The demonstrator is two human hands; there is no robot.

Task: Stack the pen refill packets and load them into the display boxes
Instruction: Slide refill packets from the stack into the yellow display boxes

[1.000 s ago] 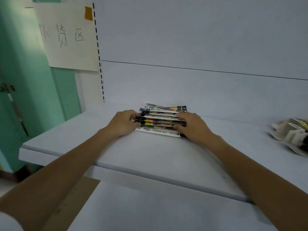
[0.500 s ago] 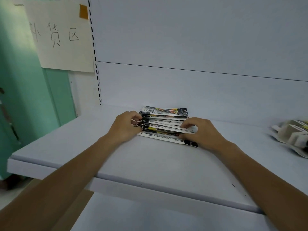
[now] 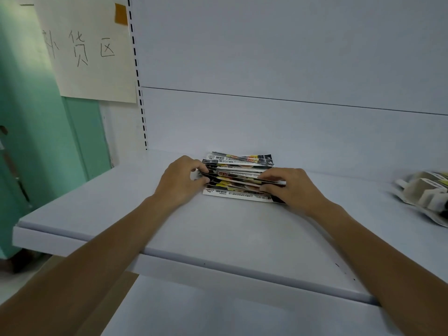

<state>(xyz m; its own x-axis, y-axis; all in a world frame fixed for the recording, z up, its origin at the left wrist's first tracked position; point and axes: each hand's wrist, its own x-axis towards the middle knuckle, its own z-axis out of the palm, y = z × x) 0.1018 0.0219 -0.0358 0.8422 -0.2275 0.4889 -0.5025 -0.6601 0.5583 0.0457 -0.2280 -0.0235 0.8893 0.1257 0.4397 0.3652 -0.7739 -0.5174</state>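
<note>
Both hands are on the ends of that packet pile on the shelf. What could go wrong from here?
The packet pile is fanned unevenly, so when the left hand and right hand squeeze or lift its ends, middle packets may slip out or buckle. The bottom packet juts forward on the shelf and could be left behind.

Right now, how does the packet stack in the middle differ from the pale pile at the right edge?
The packet stack is gripped at its ends by the left hand and right hand; the pale pile lies untouched.
The packet stack is colourfully printed; the pale pile is mostly off-white.
The packet stack sits mid-shelf; the pale pile is cut off by the frame edge.
Both rest on the white shelf.
</note>
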